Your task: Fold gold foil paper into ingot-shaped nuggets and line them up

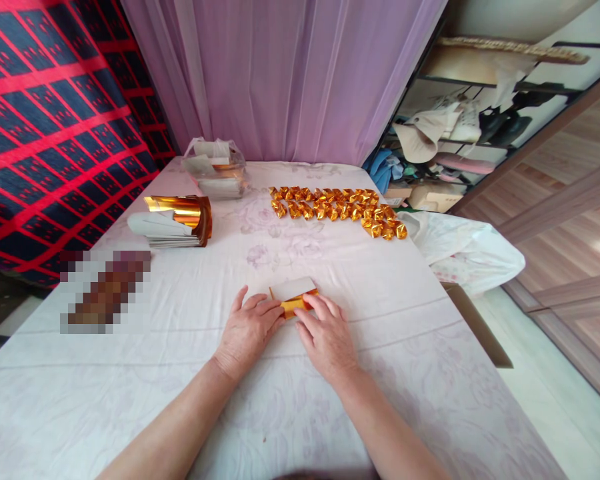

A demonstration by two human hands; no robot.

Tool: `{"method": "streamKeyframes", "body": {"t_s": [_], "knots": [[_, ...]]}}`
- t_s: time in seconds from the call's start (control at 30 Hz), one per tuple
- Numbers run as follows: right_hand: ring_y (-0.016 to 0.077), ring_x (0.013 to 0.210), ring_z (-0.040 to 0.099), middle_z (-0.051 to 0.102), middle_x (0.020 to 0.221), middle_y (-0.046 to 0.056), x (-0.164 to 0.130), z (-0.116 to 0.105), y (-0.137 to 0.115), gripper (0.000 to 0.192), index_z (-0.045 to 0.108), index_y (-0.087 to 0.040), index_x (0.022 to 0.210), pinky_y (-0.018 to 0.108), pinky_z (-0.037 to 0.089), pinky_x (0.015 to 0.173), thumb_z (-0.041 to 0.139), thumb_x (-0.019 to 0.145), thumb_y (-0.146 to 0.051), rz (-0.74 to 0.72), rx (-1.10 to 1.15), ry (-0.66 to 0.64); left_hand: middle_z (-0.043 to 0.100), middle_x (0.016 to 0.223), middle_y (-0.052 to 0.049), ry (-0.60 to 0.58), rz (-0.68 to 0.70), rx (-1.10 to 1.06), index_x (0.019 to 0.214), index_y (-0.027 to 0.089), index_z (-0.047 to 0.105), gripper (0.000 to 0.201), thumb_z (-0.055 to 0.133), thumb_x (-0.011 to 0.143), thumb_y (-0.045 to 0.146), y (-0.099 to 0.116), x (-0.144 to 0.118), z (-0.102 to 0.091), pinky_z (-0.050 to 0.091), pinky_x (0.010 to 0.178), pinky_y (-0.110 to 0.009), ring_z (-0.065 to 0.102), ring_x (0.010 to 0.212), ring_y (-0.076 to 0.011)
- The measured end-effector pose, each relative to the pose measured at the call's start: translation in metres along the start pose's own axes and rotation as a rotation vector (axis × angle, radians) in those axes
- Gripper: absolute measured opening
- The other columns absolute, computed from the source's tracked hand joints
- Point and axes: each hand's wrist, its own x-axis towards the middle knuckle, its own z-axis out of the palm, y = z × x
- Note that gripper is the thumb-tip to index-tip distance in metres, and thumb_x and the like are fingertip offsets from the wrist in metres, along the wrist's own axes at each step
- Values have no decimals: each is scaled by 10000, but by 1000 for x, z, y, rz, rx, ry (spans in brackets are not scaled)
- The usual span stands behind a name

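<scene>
A small sheet of gold foil paper, white on its reverse, lies on the table in front of me with its near edge folded over to show gold. My left hand grips its left end with thumb and forefinger, the little finger spread away. At the right end, the fingers and thumb of my right hand press on the fold. Farther off, several folded gold paper nuggets sit in rows. To the left is a curled stack of gold foil sheets, white sides partly showing.
A clear plastic bag of more sheets stands at the back left. A blurred-out item lies at the left. A white bag and a cardboard box are beyond the right table edge, near a cluttered shelf.
</scene>
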Motion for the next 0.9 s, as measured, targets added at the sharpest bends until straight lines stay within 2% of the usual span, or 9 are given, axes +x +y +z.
{"method": "streamKeyframes", "body": {"t_s": [0.1, 0.23, 0.5, 0.73, 0.9], "knots": [[228, 974, 584, 673, 1071, 73, 6, 0, -3, 239, 718, -241, 1073, 365, 468, 877, 533, 925, -219, -10, 50, -29, 752, 1060, -13, 8, 0, -2, 1021, 266, 730, 272, 468, 993, 330, -1, 1, 0, 293, 1104, -536, 634, 1027, -241], [209, 913, 583, 669, 956, 62, 10, 4, -4, 203, 726, -233, 981, 336, 470, 832, 526, 946, -233, -33, 48, -31, 755, 1049, -7, 14, -5, -16, 1019, 259, 728, 277, 466, 995, 346, 0, 2, 1, 292, 1102, -532, 638, 1010, -235], [189, 876, 593, 666, 906, 59, 8, 12, 2, 235, 706, -209, 936, 306, 448, 809, 476, 978, -225, -53, 27, 8, 749, 1062, -31, 9, -37, -79, 1050, 255, 718, 231, 570, 941, 394, -6, -2, 2, 297, 1092, -538, 633, 1042, -251], [190, 809, 586, 646, 844, 50, 6, 21, 9, 200, 657, -209, 854, 316, 447, 760, 481, 948, -189, -92, 122, 153, 739, 1043, -21, 28, -65, -103, 958, 255, 728, 126, 608, 917, 261, -7, -1, 2, 320, 1063, -539, 643, 995, -231], [205, 850, 593, 650, 872, 51, 7, 19, 8, 115, 654, -216, 917, 322, 449, 774, 538, 917, -221, -71, 178, 134, 740, 1005, -25, 45, -66, -102, 925, 247, 730, 129, 602, 920, 255, -7, 2, 4, 342, 1045, -530, 647, 962, -225]]}}
